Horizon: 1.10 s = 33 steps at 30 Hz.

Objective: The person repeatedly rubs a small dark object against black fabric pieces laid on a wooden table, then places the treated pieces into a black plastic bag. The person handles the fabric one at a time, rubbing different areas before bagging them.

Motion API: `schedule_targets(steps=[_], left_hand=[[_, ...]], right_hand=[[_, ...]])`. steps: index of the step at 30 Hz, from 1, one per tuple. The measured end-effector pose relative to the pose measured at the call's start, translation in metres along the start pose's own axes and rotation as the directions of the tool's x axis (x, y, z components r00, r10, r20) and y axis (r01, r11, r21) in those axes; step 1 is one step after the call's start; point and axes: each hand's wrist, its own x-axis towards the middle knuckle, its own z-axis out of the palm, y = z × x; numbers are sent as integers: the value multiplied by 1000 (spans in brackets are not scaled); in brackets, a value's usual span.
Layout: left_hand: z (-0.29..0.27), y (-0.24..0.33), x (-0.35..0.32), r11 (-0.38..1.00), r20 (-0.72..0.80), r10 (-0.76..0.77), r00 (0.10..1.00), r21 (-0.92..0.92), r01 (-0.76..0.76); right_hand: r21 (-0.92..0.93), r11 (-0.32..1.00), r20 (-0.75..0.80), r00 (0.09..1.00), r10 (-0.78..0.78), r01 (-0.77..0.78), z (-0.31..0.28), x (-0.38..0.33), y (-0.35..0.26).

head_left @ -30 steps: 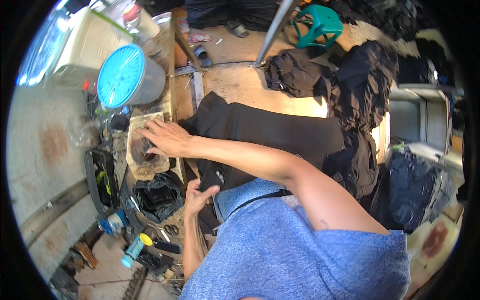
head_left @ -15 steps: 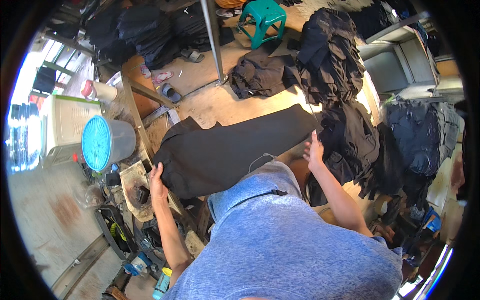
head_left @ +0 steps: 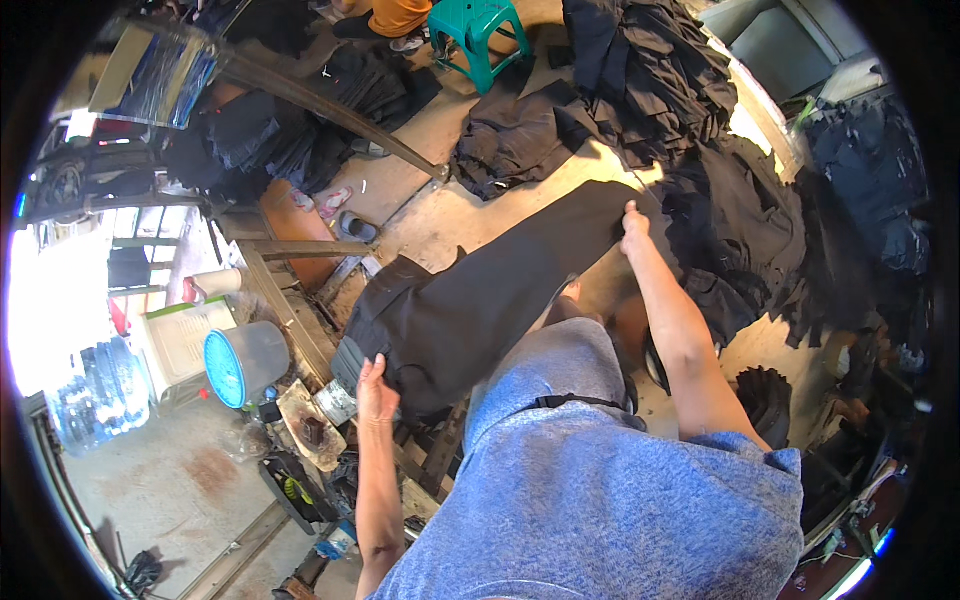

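Observation:
A long black garment [head_left: 490, 290], apparently folded trousers, stretches slantwise over my lap, its right end farther from me than its left. My right hand [head_left: 635, 230] is closed on that far right end, thumb up. At the near left corner, my left hand [head_left: 376, 392] grips the edge, its fingertips partly hidden by the cloth. The garment's left end is bunched and shows seams, while the middle lies fairly smooth. Part of a bare leg shows under its lower edge, beside my blue-grey clothing.
Piles of black cloth [head_left: 650, 80] lie ahead and to the right. A green stool [head_left: 480, 40] stands at the back, near a person in orange [head_left: 403, 18]. To my left are a wooden frame [head_left: 290, 310], a blue-lidded bucket [head_left: 250, 362] and a large water bottle [head_left: 100, 395].
My right hand, earlier open beside the garment's end, has moved farther out and closed on it. The garment slants more steeply. The whole view has turned.

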Motion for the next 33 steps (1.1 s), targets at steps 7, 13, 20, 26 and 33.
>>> schedule_targets(steps=[7, 13, 20, 26, 33], left_hand=[[215, -63, 45, 972, 241, -150, 959, -144, 188], [420, -126, 149, 962, 397, -229, 889, -43, 268], [539, -56, 239, 956, 608, -286, 741, 240, 172], [537, 47, 262, 969, 630, -211, 747, 233, 78], [394, 38, 365, 895, 803, -444, 398, 372, 248]], right_hand=[[-170, 983, -9, 997, 73, -73, -135, 126, -57], [-109, 990, 215, 971, 108, -86, -273, 91, -43], [-50, 952, 190, 933, 306, -302, -350, 23, 95], [-174, 970, 160, 968, 196, -167, -376, 37, 137], [-718, 638, 226, 960, -165, 279, -349, 124, 130]])
